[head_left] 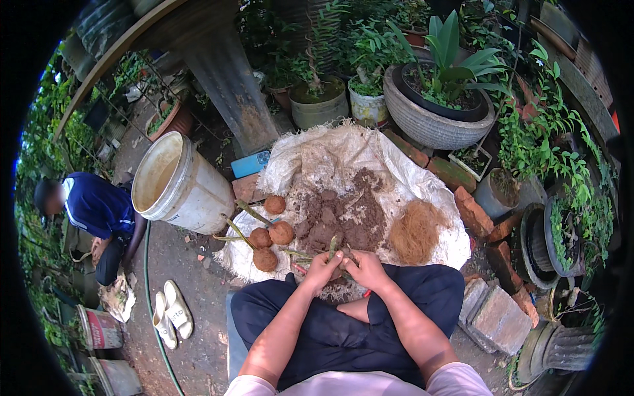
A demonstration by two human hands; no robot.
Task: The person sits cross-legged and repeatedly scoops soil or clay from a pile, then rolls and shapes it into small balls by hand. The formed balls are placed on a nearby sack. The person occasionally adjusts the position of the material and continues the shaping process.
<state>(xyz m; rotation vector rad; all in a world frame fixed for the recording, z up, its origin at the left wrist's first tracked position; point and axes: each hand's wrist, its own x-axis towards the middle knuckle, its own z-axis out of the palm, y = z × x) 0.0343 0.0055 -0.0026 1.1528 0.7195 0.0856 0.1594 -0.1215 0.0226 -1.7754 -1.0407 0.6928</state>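
Observation:
My left hand (322, 270) is closed around a short green stem (333, 245) that points up between thumb and fingers. Fingertips of my right hand (366, 272) meet it, pinched on something small and brownish that I cannot make out. Both hands are above my lap, at the near edge of a heap of dark moist soil (328, 214). Left of the soil lie several brown fibre-wrapped balls (265, 260), some with green stems (251, 212) rising from them. A loose mat of brown fibre (417, 231) lies to the right. Something red (300, 268) shows beside my left hand.
A white sack (317, 142) lies under the soil. A dirty white bucket (191, 185) stands left, near a blue phone (251, 164) on a brick. Bricks (472, 211) and potted plants (436, 112) border the right and back. Another person (99, 204) crouches far left, near pale slippers (173, 313).

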